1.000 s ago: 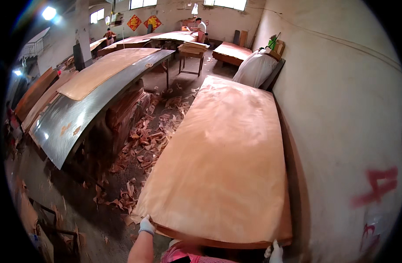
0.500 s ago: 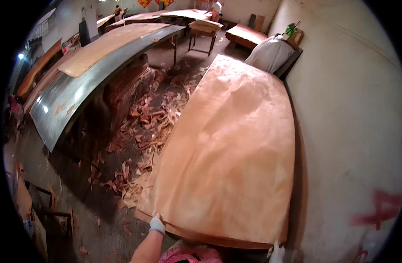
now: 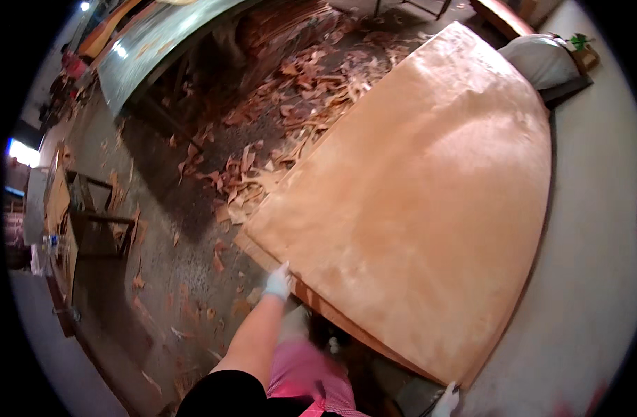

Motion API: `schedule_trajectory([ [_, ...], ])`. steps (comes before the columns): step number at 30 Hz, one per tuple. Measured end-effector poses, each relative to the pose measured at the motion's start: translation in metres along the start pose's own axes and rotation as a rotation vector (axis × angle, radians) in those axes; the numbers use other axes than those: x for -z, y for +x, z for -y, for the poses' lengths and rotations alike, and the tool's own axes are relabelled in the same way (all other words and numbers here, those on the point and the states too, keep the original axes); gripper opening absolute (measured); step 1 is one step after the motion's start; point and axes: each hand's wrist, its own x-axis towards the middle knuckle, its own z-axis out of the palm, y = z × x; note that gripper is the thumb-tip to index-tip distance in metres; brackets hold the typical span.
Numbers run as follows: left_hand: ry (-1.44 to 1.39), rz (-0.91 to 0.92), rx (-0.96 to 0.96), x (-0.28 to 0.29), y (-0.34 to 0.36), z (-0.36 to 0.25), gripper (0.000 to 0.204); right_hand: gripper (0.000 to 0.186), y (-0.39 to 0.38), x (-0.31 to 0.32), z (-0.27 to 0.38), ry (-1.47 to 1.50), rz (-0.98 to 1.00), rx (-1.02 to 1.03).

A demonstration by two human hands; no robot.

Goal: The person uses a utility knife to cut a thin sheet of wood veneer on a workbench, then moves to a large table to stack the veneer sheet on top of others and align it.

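A large tan wood veneer sheet (image 3: 415,194) lies on top of a stack (image 3: 332,313) of similar sheets, whose edges show along the near side. My left hand (image 3: 279,279), in a whitish glove, pinches the sheet's near edge by its left corner. At the near right corner, my right hand (image 3: 447,401), gloved too, closes on the same edge; part of it is cut off by the lower rim of the picture. Slight ripples and shiny patches run across the sheet's surface.
A wall (image 3: 596,174) stands close along the right side. Veneer scraps (image 3: 318,90) litter the floor left of the stack. A metal-topped table (image 3: 158,48) is at the upper left, a dark frame (image 3: 99,215) at the left, and a white sack (image 3: 541,59) beyond the sheet.
My view has swung left and down, so the stack appears turned and farther right. Both hands stay on the near edge of the veneer sheet.
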Motion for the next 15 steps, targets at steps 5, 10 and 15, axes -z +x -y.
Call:
schedule_trajectory([
  [5, 0.144, -0.240, 0.069, -0.055, -0.008, -0.002, 0.077, 0.038, 0.010, -0.006, 0.002, -0.078, -0.030, -0.025],
  [10, 0.306, -0.499, -0.025, -0.021, 0.011, -0.016, 0.045, 0.036, 0.031, -0.021, -0.016, -0.106, 0.075, -0.024],
  [15, 0.497, -0.589, -0.076, -0.022, 0.027, -0.019, 0.012, 0.040, 0.025, -0.039, -0.030, -0.067, 0.040, -0.031],
])
